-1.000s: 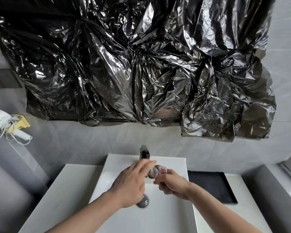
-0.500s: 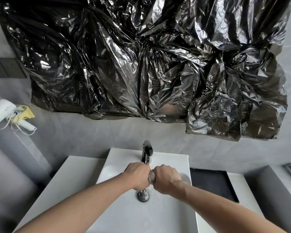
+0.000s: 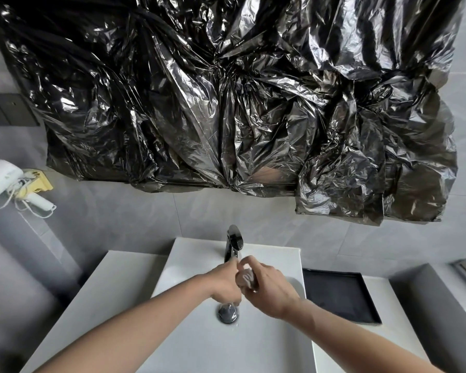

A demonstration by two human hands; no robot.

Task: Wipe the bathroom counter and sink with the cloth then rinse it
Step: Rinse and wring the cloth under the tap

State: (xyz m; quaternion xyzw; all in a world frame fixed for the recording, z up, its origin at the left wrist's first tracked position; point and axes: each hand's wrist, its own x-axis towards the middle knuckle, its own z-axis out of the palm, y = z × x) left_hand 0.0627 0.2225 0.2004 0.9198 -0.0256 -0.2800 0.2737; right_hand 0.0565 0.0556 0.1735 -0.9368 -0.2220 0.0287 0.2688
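Both my forearms reach in over the white sink [image 3: 199, 343]. My left hand [image 3: 223, 282] and right hand [image 3: 269, 288] are closed tight around the balled-up cloth [image 3: 246, 278], pressed between them just above the drain [image 3: 228, 313]. Drops fall beside the drain. Just past my knuckles stands the dark faucet [image 3: 233, 242]. A black tray [image 3: 339, 294] sits on the counter [image 3: 105, 286] at right. Crinkled black plastic [image 3: 226, 103] covers the wall beyond.

Both hands meeting over white sink [image 3: 267, 343], just below black faucet [image 3: 233, 242]. Left hand [image 3: 223, 282] and right hand [image 3: 269, 292] gripping a bunched grey cloth [image 3: 244, 278] between them, above the drain [image 3: 228, 313]. Black tray [image 3: 339, 294] sitting on counter [image 3: 113, 286] at right.
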